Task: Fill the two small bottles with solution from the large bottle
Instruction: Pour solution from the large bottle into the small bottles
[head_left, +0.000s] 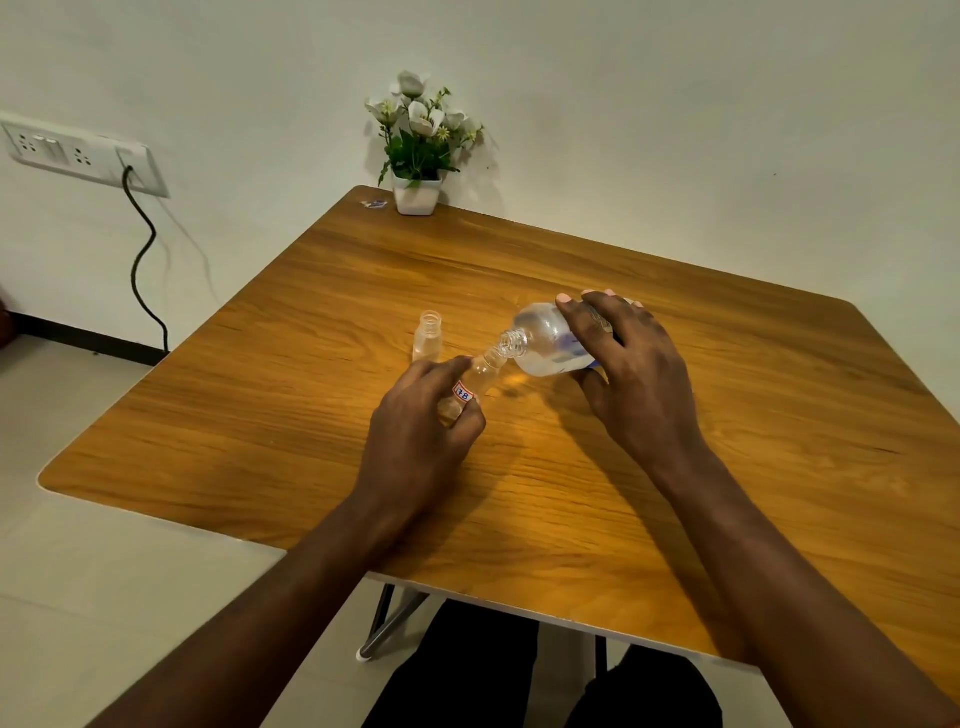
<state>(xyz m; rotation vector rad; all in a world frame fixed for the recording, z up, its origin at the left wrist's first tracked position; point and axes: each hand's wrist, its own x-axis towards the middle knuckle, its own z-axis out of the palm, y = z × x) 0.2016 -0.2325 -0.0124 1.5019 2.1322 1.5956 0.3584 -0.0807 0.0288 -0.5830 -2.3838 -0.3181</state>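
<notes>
Both of my hands are busy over the brown wooden tabletop. My left hand curls round a small clear plastic bottle with a red-edged label, tilted with its open neck leaning right. My right hand grips a large clear plastic bottle with a blue label from above, tipped on its side, its uncapped mouth meeting the small bottle's mouth. Just beyond my left hand a second small clear bottle stands upright and uncapped, close to the pouring mouths but apart. Well back at the far edge stands a white pot of white flowers, with a small blue-and-white scrap beside it. A black cable hangs from a white wall socket panel on the left.
</notes>
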